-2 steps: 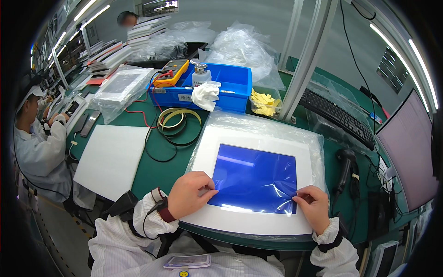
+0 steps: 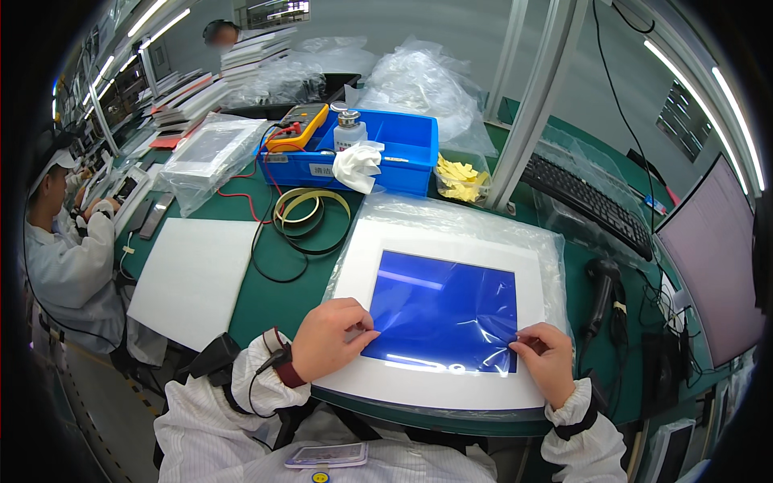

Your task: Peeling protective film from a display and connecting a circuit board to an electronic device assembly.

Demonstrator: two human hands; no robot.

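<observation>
In front of me lies a white frame-shaped panel (image 2: 451,388) with a glossy blue film (image 2: 443,310) covering its middle. The film has creases and bright reflections near its lower right. My left hand (image 2: 332,340) pinches the film's lower left edge between thumb and forefinger. At the lower right edge, my right hand (image 2: 546,361) holds the film the same way. Under the panel is a clear plastic bag (image 2: 483,219), which sticks out at the top and right. A dark wrist strap (image 2: 287,369) with a cord sits on my left wrist.
A blue bin (image 2: 403,173) holds a yellow multimeter, a pump bottle and a white cloth. Nearby are coiled tape (image 2: 342,237), a white sheet (image 2: 193,278) and a tub of yellow pieces (image 2: 463,179). A scanner (image 2: 600,298), keyboard (image 2: 592,201) and monitor (image 2: 717,258) stand right. A co-worker (image 2: 68,258) sits left.
</observation>
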